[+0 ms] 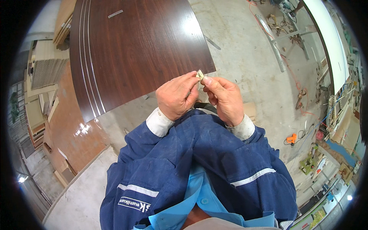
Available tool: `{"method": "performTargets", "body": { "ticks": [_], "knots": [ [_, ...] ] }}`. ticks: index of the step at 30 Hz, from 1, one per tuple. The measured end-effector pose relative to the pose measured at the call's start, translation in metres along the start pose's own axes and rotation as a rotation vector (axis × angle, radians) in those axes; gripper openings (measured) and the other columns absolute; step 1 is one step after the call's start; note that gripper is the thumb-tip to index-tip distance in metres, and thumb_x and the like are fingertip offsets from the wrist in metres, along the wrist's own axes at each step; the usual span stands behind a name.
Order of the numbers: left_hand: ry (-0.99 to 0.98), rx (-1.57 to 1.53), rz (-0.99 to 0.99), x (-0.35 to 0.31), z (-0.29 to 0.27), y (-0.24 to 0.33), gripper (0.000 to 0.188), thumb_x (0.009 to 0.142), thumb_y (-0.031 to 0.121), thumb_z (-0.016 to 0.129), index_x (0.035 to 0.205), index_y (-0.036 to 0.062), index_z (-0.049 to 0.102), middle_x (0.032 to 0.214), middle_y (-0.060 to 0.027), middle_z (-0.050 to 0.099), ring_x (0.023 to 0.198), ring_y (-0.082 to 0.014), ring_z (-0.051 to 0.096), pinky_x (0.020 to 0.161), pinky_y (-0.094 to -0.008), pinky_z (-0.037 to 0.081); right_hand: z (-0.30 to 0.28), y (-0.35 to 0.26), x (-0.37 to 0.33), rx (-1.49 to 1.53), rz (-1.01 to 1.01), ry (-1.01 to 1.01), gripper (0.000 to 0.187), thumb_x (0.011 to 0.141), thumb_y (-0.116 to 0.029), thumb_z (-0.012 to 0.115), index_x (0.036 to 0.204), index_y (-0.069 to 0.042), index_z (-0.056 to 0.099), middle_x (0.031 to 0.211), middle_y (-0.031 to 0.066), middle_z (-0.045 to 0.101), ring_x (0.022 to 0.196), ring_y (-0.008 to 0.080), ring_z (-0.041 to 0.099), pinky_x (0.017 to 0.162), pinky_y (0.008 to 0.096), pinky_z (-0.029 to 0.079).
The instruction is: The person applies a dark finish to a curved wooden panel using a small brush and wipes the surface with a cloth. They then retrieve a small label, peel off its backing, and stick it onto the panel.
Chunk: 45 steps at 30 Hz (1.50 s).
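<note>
My left hand [177,93] and my right hand [225,96] meet in front of my chest, close to the near right corner of a dark brown wood-grain panel [142,46]. Between both sets of fingertips is a small pale yellowish piece with a shiny edge [200,75], too small to name. Each hand pinches it, and the fingers cover much of it. Three thin silvery strips [89,61] run along the panel's left side. A short metal strip [115,14] lies on its far part.
To the right, metal bars [270,42], clamps [273,21] and an orange cord are on the concrete floor. An orange power tool [291,139] lies farther right. A white panel [329,42] rises at the far right. Stacked boards [36,115] stand left, beside a brown sheet [74,134].
</note>
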<state>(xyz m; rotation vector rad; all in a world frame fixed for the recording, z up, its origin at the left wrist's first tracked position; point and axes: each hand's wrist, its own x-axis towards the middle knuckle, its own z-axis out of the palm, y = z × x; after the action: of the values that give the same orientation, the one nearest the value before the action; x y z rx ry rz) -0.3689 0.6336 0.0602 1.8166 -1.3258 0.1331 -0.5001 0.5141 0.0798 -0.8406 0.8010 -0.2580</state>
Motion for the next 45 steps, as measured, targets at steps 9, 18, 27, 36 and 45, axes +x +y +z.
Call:
{"method": "performTargets", "body": {
  "ticks": [9,18,27,36,45],
  "knots": [
    [-0.030,0.071,0.066,-0.006,0.004,0.007,0.027,0.076,0.004,0.079,0.102,0.0114,0.076,0.112,-0.0067,0.075,0.098,-0.0260,0.073,0.079,-0.0340,0.060,-0.012,0.012,0.004,0.052,0.026,0.065,0.014,0.097,-0.013,0.071,0.100,0.000,0.072,0.074,-0.0024,0.062,0.056,0.0037,0.049,0.049,0.0214,0.037],
    [0.056,-0.170,-0.198,-0.011,-0.001,0.002,0.051,0.075,0.010,0.073,0.125,0.0043,0.066,0.124,-0.0139,0.070,0.109,-0.0240,0.069,0.091,-0.0360,0.054,-0.032,0.016,0.011,0.127,0.005,-0.056,0.010,0.096,-0.010,0.068,0.102,-0.002,0.068,0.082,0.0007,0.064,0.064,0.0065,0.053,0.055,0.0236,0.040],
    [-0.456,-1.165,-1.233,-0.021,0.004,-0.019,0.054,0.101,0.042,0.050,0.132,0.0005,0.064,0.113,-0.0058,0.069,0.090,-0.0093,0.059,0.077,-0.0241,0.046,-0.059,0.017,0.022,0.359,0.132,-0.413,0.019,0.095,-0.021,0.055,0.102,-0.004,0.060,0.092,0.0090,0.062,0.077,0.0166,0.052,0.060,0.0303,0.041],
    [-0.438,-1.212,-1.231,-0.025,0.005,-0.005,0.031,0.098,0.031,0.058,0.108,0.0034,0.069,0.088,0.0003,0.063,0.078,-0.0070,0.057,0.067,-0.0226,0.045,-0.068,0.023,0.028,0.396,0.170,-0.465,0.019,0.096,-0.022,0.052,0.098,-0.004,0.057,0.094,0.0112,0.061,0.075,0.0175,0.052,0.059,0.0304,0.042],
    [-0.433,-0.866,-1.099,-0.035,0.004,-0.007,0.024,0.093,0.024,0.064,0.098,0.0011,0.070,0.078,0.0008,0.063,0.071,-0.0065,0.055,0.063,-0.0246,0.043,-0.068,0.027,0.027,0.041,0.111,-0.335,0.013,0.096,-0.017,0.067,0.098,-0.007,0.061,0.078,0.0006,0.059,0.065,0.0079,0.050,0.057,0.0251,0.039]
  ]
}}
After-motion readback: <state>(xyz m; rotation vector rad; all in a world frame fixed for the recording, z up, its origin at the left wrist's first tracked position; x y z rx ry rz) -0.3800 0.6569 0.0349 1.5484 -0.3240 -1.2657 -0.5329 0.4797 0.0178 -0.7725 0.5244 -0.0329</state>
